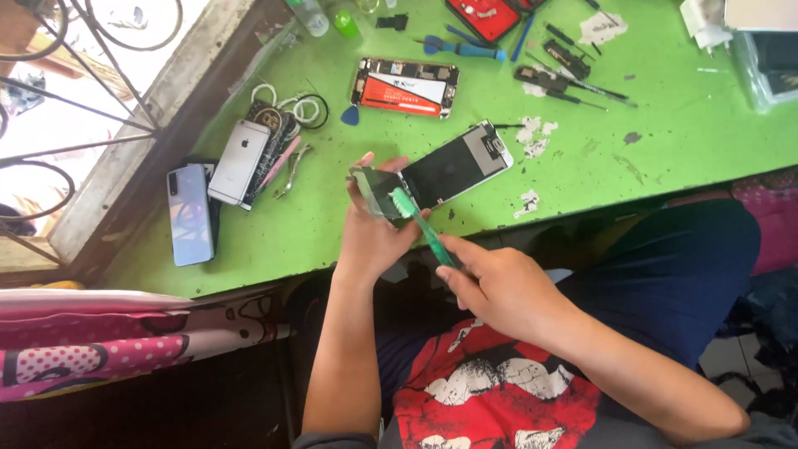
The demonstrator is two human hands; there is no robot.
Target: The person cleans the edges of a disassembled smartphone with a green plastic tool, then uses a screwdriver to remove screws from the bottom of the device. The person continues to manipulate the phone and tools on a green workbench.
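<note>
Two hands at work over the edge of a green table [665,125]. We see the left hand [371,233] closed around a small flat phone part [376,189], held up just above the table edge. The right hand [499,287] grips a green toothbrush [422,226] by the handle, bristle head resting on the part. Just beside the part, to its right, a detached phone screen [455,165] lies dark side up on the table, apparently touching the part. Farther up sits an opened phone body [406,86] with its insides showing, a blue pick [350,116] near it. Left of the hands: a silver phone [239,160] face down on a stack, a bluish phone [190,214] beside it, tweezers [293,170] close by. Screwdrivers [569,83] and a red tray [486,17] lie at the top of the table, well apart from the hands.
</note>
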